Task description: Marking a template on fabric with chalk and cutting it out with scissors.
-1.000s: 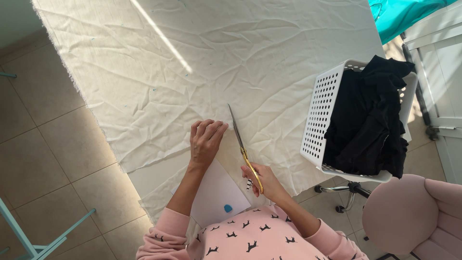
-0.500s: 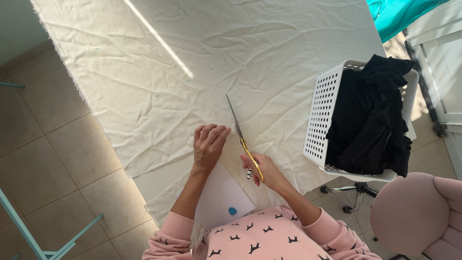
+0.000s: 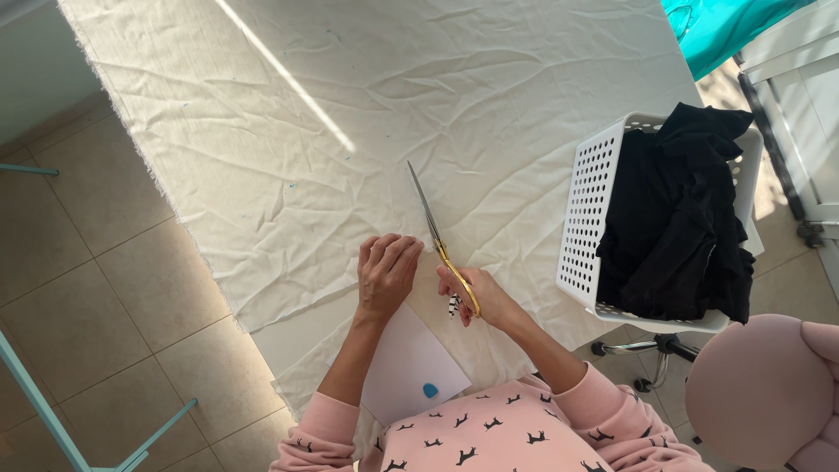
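A large crumpled cream fabric covers the table. My right hand grips the gold handles of long scissors, whose silver blades point away from me along a cut in the cloth. My left hand presses flat on the fabric just left of the blades, fingers curled at the cut's edge. A white paper sheet with a blue dot lies under my left forearm, near my pink sleeves.
A white perforated basket filled with black cloth stands to the right on a rolling stand. A pink chair is at lower right. Teal fabric lies at top right. Tiled floor lies to the left.
The scissors and both hands have stayed in nearly the same place on the cloth; only the view has shifted slightly.
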